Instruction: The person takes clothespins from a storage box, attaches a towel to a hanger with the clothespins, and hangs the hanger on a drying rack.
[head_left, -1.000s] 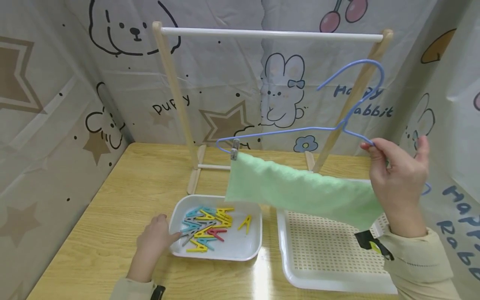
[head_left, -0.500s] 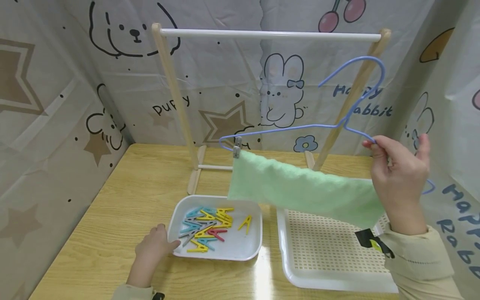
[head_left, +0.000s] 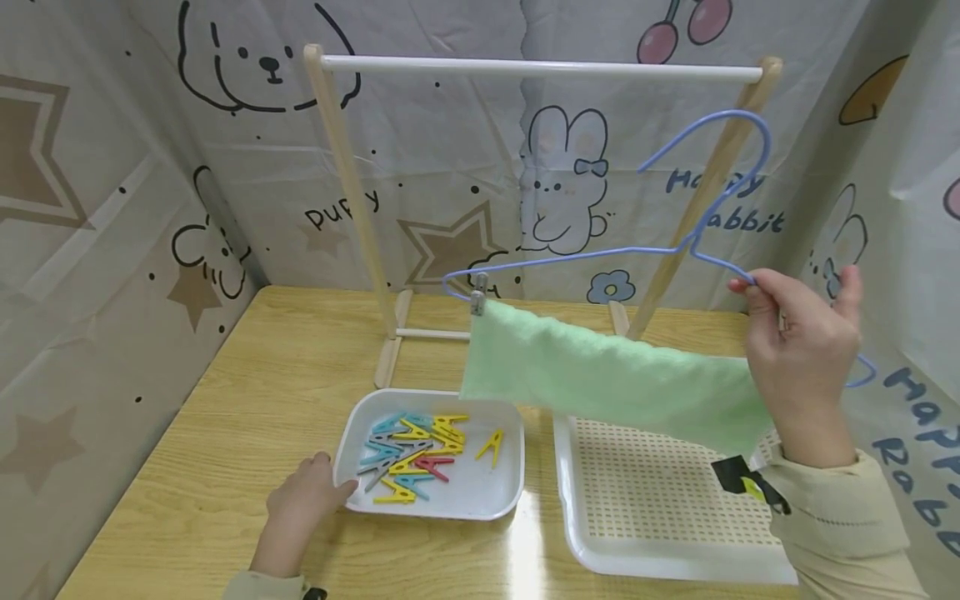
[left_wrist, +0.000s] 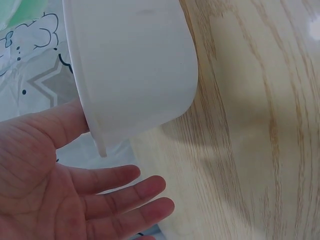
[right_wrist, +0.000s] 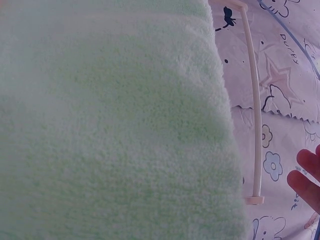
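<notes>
A blue clothes hanger (head_left: 573, 257) is held up by my right hand (head_left: 804, 354), thumb and forefinger pinching its right shoulder. From it hangs a light green towel (head_left: 600, 367), fixed near the left end by a grey clothespin (head_left: 478, 296). The towel fills much of the right wrist view; my hand hides its right end in the head view. At the left, my left hand (head_left: 302, 497) touches the rim of a white basin (head_left: 511, 500). Its thumb lies over the rim, while the other fingers stay straight outside. Several yellow, blue, grey and red clothespins (head_left: 408, 457) lie inside.
A wooden rack with a white top bar (head_left: 540, 68) stands behind the towel. Right of the basin is a white tray (head_left: 675, 564) with a perforated bottom, partly under the towel and right arm. Printed cloth walls (head_left: 180, 275) surround the wooden table (head_left: 217, 400).
The hanger and towel have shifted slightly right and up with my right hand. My left hand has drawn back a little, its thumb moving away from the clothespins toward the basin's rim.
</notes>
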